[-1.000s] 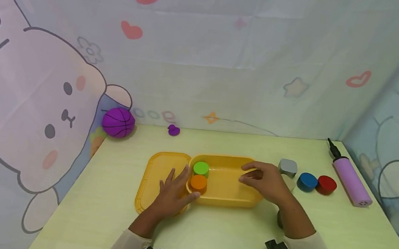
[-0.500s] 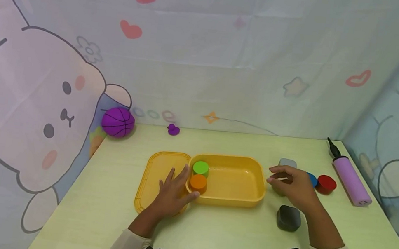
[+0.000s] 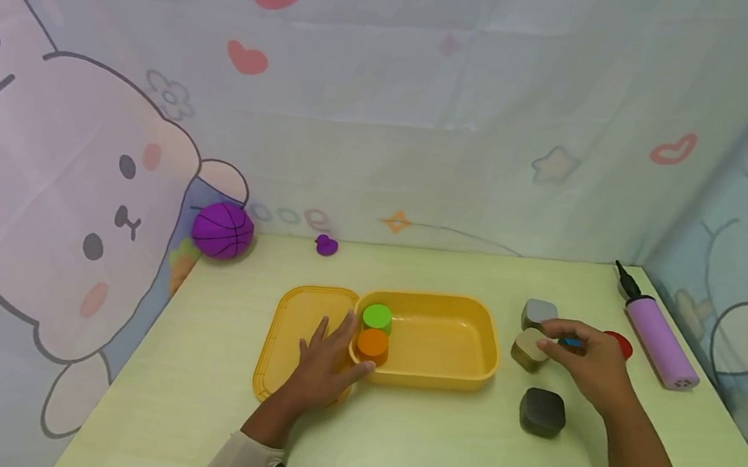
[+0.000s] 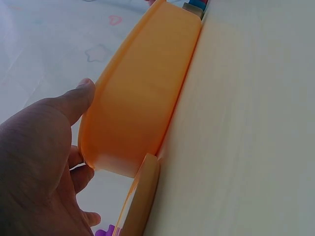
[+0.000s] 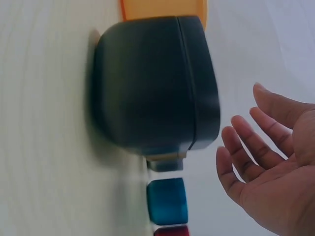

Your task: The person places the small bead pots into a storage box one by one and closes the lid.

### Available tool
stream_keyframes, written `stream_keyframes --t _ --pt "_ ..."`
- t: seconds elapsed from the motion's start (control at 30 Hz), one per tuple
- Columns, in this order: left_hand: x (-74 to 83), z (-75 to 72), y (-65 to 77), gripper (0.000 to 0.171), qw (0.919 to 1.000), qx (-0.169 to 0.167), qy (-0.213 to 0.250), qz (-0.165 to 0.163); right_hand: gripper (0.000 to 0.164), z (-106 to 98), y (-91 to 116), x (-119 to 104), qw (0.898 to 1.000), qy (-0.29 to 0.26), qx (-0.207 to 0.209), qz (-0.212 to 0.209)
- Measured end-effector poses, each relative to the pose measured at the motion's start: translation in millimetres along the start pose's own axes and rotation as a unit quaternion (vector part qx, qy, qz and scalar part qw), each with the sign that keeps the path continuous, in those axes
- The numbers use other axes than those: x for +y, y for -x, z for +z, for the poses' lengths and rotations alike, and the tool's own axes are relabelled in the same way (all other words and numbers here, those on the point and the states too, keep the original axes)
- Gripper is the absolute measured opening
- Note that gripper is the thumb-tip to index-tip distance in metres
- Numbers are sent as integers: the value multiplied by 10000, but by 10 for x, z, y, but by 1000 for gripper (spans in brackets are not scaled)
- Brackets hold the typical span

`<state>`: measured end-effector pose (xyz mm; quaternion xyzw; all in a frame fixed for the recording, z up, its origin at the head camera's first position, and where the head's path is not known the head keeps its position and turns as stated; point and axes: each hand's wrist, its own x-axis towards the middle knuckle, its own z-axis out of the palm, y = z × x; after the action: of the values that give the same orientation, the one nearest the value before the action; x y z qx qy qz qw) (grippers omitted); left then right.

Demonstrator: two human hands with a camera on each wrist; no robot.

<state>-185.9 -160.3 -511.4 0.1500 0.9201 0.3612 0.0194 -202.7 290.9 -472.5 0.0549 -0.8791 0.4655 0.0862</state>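
Note:
A yellow plastic box (image 3: 426,382) holds a green round piece (image 3: 377,316) and an orange round piece (image 3: 372,344) at its left end. My left hand (image 3: 322,371) is spread at that end, its thumb and fingers against the rim in the left wrist view (image 4: 47,147). My right hand (image 3: 592,365) hovers over a blue round piece (image 3: 569,342), partly hiding it. Its fingers are loosely bent and hold nothing; in the right wrist view the blue piece (image 5: 168,201) stands clear of them. A tan rounded-square block (image 3: 528,347) lies beside the thumb.
A yellow lid (image 3: 285,332) lies left of the box. Near my right hand are a grey block (image 3: 536,313), a dark block (image 3: 542,411) and a red round piece (image 3: 623,345). A purple pump (image 3: 662,343), basketball (image 3: 223,231) and small duck (image 3: 327,245) lie farther out.
My right hand has moved from above the yellow box rightward, past the tan block, to the blue piece. The dark block came into full view. My left hand has stayed put.

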Motion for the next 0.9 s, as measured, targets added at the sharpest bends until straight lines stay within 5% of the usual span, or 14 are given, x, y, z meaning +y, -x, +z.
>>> stream_keyframes --t 0.27,0.67,0.9 --pt "-3 9 -3 91 10000 0 19 -10 31 -19 27 185 9969 -192 703 -295" --pt "4 12 -13 91 10000 12 25 38 34 -14 23 432 9859 -847 1442 38" --pt "-16 11 -8 92 10000 7 -13 59 28 2 23 509 9761 137 2162 153"
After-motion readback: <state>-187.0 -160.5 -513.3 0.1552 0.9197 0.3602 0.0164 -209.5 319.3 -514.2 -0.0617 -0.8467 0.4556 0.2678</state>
